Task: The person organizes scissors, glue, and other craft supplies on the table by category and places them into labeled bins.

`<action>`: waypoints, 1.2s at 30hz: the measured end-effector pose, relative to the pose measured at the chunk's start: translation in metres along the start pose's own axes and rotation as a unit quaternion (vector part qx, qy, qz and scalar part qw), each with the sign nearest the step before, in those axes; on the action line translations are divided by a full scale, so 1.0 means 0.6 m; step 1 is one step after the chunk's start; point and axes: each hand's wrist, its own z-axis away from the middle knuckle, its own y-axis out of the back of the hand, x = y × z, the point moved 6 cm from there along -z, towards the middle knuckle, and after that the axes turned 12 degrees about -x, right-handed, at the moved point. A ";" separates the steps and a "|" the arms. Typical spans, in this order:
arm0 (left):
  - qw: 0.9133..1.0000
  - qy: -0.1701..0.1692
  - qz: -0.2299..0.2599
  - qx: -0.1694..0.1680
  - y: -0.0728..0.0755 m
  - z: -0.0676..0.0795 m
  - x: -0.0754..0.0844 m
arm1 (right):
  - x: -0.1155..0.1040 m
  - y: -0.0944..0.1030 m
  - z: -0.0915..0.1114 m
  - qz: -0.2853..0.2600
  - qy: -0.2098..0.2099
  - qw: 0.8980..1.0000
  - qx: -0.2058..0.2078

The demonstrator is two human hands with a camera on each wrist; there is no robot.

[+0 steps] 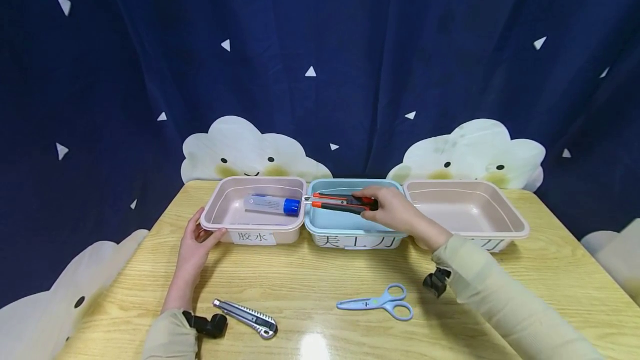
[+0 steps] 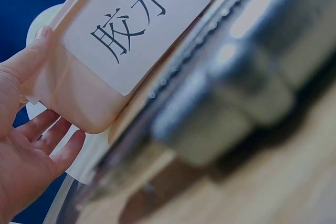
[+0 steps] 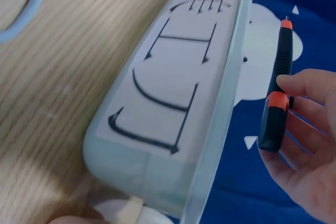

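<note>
My right hand [image 1: 395, 208] pinches a black-and-orange utility knife [image 3: 277, 87] between thumb and fingers, above the pale blue bin [image 1: 356, 229]. The knife lies roughly level, its thin metal tip pointing left toward the neighbouring bin. At the front left corner of the left pink bin [image 1: 290, 236], my left hand [image 1: 196, 240] grips the rim, thumb on the front and fingers round the side. Inside that bin lies a clear glue bottle with a blue cap [image 1: 292, 206].
A silver utility knife [image 1: 246, 317] lies on the wooden table [image 1: 295, 276] near my left forearm. Blue scissors [image 1: 377, 303] rest right of it. A second pink bin [image 1: 517, 226] stands at the right of the row. Behind hangs a dark blue curtain [image 1: 280, 15].
</note>
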 end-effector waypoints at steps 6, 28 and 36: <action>1.000 0.007 0.001 -0.002 0.002 -0.001 -0.001 | 0.034 -0.003 -0.011 0.014 -0.030 0.999 0.001; 1.000 -0.005 0.006 -0.002 -0.002 -0.001 0.006 | 0.109 -0.049 -0.043 0.065 -0.083 0.993 -0.054; 1.000 -0.002 0.007 -0.002 -0.002 0.001 0.002 | 0.129 -0.070 -0.052 0.063 -0.114 0.988 -0.079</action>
